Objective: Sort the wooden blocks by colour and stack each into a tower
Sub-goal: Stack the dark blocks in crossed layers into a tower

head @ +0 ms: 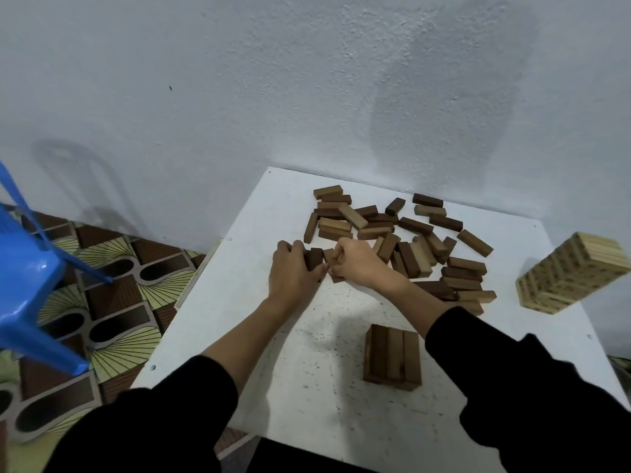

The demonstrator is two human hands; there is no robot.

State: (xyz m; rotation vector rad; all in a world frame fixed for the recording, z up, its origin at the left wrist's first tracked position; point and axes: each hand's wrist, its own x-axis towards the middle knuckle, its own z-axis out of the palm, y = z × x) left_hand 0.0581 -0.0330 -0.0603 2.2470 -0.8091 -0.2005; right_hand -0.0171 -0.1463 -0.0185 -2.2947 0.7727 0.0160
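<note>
Far off to the left of the hands stands a blue plastic chair (30, 285) on the patterned floor. The left hand (293, 273) curls round some dark brown blocks (314, 258), and the right hand (355, 262), touching it, pinches the same little bunch from the other side. It looks like both hands squeeze the blocks together so they line up straight for a tower. Just behind and to the right of the hands lies the loose pile of mixed blocks (403, 233), waiting to be sorted. Nearer the person, below the right hand, stands a short brown tower (392, 356) on the white surface (307, 387). Far to the right stands the pale tower (570, 271), already tall.
</note>
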